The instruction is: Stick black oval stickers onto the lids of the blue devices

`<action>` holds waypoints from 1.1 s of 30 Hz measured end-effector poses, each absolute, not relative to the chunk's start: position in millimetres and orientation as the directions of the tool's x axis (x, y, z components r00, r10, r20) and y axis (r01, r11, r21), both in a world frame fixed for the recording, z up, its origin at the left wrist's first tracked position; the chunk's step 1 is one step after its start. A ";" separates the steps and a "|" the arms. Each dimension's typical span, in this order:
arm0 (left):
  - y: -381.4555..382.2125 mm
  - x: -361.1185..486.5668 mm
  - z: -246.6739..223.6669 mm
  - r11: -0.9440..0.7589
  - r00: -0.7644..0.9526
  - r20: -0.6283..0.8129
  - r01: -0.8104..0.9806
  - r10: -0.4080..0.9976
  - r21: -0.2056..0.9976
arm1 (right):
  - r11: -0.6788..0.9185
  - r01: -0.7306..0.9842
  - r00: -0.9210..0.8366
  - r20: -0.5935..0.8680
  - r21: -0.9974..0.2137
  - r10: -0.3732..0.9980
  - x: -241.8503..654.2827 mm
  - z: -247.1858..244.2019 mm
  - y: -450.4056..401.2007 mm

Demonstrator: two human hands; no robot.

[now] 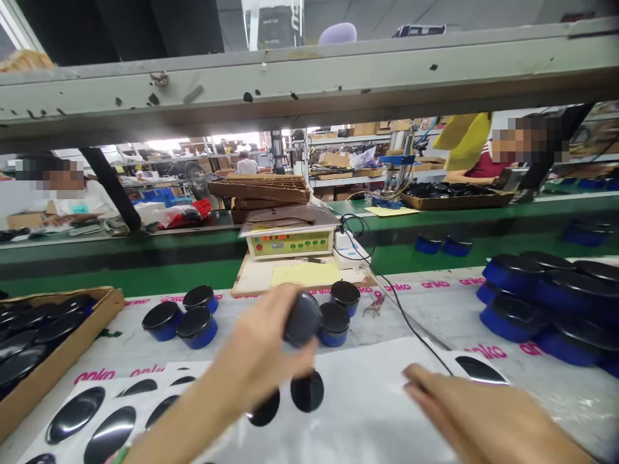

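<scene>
My left hand (261,335) is closed around a dark round part (303,319), held tilted above the bench with its flat face toward me. Just behind it stand two more round parts with black tops and blue sides (334,324). A small cluster of the same parts (197,325) is to the left. My right hand (469,412) hovers at the lower right over a white sheet (372,386), blurred, its fingers pressed together; whatever they may hold cannot be made out. Black round stickers (307,390) lie on the white sheet between my hands.
Sheets of black discs (110,433) lie at lower left beside a cardboard tray (109,309) of parts. Stacked blue-sided parts (515,317) stand at right. A control box (293,243) and a cable (401,303) are ahead, beneath a low shelf beam (309,77). Two people sit across the green belt (193,270).
</scene>
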State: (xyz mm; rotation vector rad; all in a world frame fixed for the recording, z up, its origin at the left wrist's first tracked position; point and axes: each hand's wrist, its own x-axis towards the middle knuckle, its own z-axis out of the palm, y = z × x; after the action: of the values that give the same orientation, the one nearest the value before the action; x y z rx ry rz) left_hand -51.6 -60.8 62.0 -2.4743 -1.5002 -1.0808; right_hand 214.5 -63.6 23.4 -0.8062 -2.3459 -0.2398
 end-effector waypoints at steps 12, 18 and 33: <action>57.8 -47.4 17.4 -0.352 0.302 0.183 0.763 0.936 0.542 | 0.285 0.944 -0.245 0.224 -0.167 0.943 238.3 26.2 -12.9; 38.9 -48.0 20.5 -0.383 0.326 0.202 0.780 0.924 0.494 | 0.021 0.993 0.000 0.181 -0.112 0.984 250.5 35.7 91.2; -33.7 -62.4 58.4 -0.230 0.083 0.215 0.389 0.973 0.892 | 0.186 0.876 -0.035 0.328 -0.444 0.944 265.4 77.1 206.0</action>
State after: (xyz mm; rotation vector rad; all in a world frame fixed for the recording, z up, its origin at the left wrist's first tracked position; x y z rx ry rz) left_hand -62.4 -33.7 58.4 -2.6608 -2.1185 -1.7614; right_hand 265.4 206.0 77.1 -1.7011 -1.9202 0.1611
